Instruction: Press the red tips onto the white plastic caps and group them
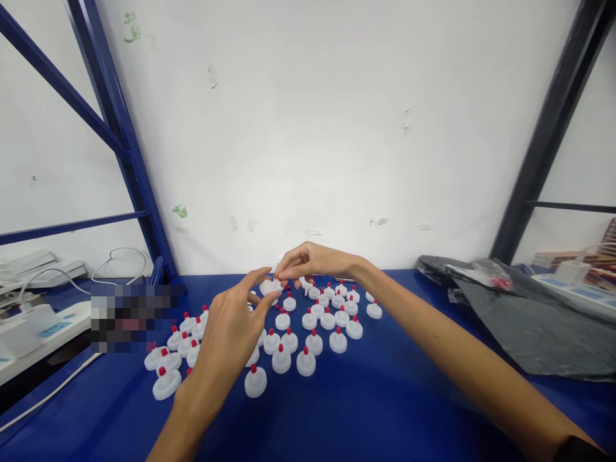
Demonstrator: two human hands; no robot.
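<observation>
My left hand (233, 314) is closed round the sides of a white round cap (269, 287), thumb on the near side and fingers on the far side. My right hand (312, 260) reaches in from the right, its fingertips pinched together at the top of that same cap, where a bit of red shows. The fingers hide most of the red part. Below and around both hands, several similar white caps with red tips stand on the blue table (366, 404). One white cap (255, 382) is just right of my left wrist, and another (167, 384) is left of it.
Power strips (52, 327) with plugs and cables lie at the left. A dark grey plastic bag (520, 327) spreads over the right side, with a small clear bag on it. Blue frame posts (129, 147) and a white wall (308, 128) stand behind.
</observation>
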